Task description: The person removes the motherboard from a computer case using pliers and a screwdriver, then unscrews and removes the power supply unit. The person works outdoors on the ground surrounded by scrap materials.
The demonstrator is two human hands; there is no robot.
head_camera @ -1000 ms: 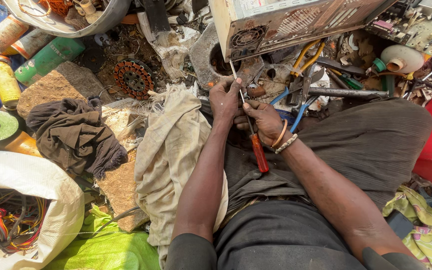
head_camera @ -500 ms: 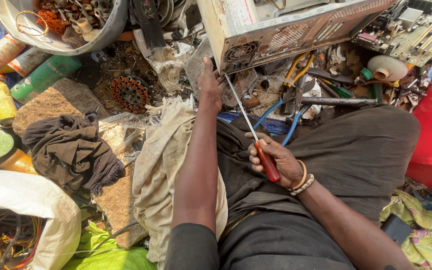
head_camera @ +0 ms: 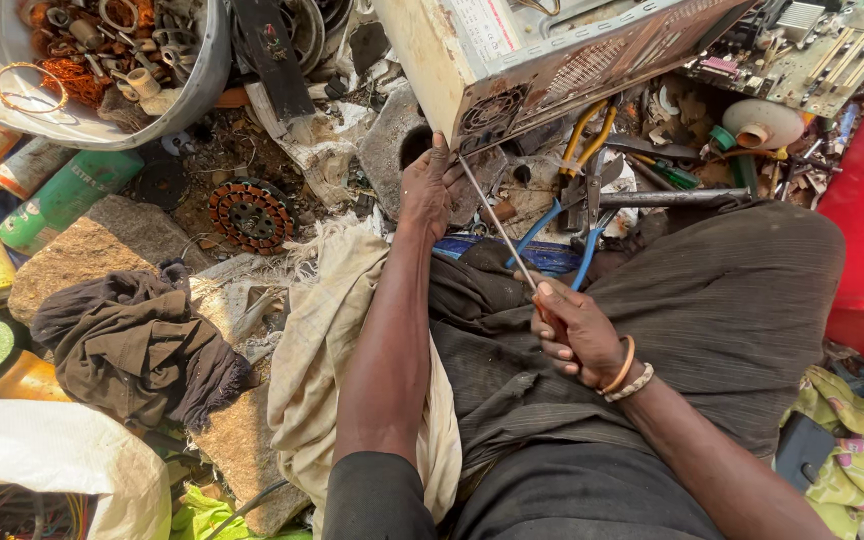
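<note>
- Head view looks down on my lap and on the heap of scrap on the ground in front of me.
- My right hand is closed around the orange handle of a screwdriver; its thin shaft goes up and to the left, and the tip is at the lower corner of the computer case.
- My left hand is stretched forward, and the fingers rest against the bottom edge of the same case, beside its small fan grille; I cannot tell whether they grip the edge or only press on it.
- Blue-handled pliers lie just beside the screwdriver shaft, between my knees and the case.
- A metal rod lies across the scrap to the right of the pliers.
- A copper motor winding lies to the left of my left arm, near a flat stone.
- A dark cloth lies on the ground at the left.
- A metal basin with rusty parts is at the upper left, cut off by the frame.
- A circuit board is at the upper right, also partly cut off.
- The screwdriver handle is mostly hidden in my fist, and its tip is hard to make out against the case.
</note>
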